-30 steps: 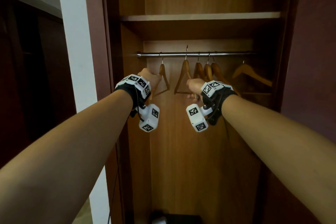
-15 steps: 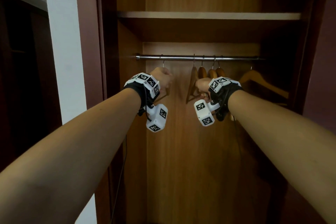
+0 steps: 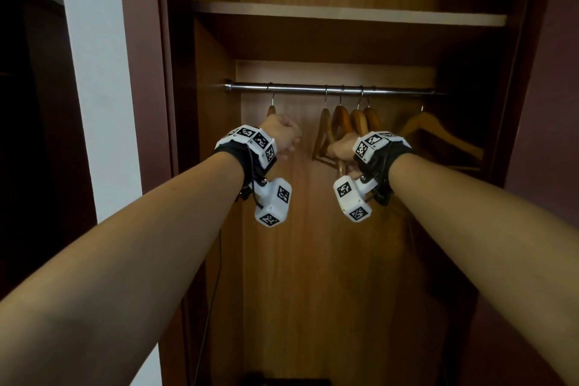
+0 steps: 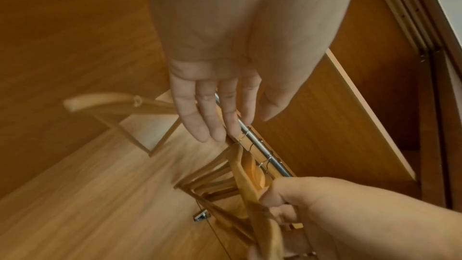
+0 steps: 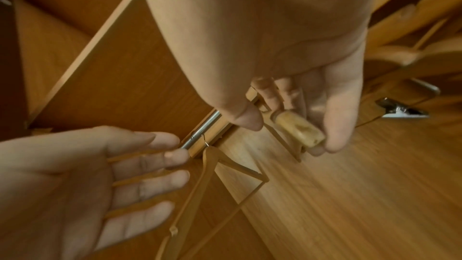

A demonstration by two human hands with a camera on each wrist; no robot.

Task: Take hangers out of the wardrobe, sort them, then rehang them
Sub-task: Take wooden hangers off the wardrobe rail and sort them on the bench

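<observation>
Wooden hangers (image 3: 347,122) are being carried by the metal rail (image 3: 332,90) inside the wardrobe (image 3: 344,260), under a shelf (image 3: 344,13). A bunch of four is hanging mid-rail, packed close; one single hanger (image 3: 271,110) is hanging apart toward the left end, and another (image 3: 438,131) apart toward the right, in shadow.

Right hand (image 3: 343,147) is being held at the bunch: fingers are being curled round the rounded end of one hanger arm (image 5: 298,130), thumb alongside, so a hold on the hanger is being kept. In the left wrist view the same hand (image 4: 300,201) is being seen closed over the bunched hangers.

Left hand (image 3: 280,135) is being held just beside the single left hanger, below the rail. Fingers (image 4: 207,114) are being kept straight and spread, nothing gripped; contact with that hanger cannot be told.

A dark cable (image 3: 216,276) is being left hanging along the wardrobe's left inner side.
</observation>
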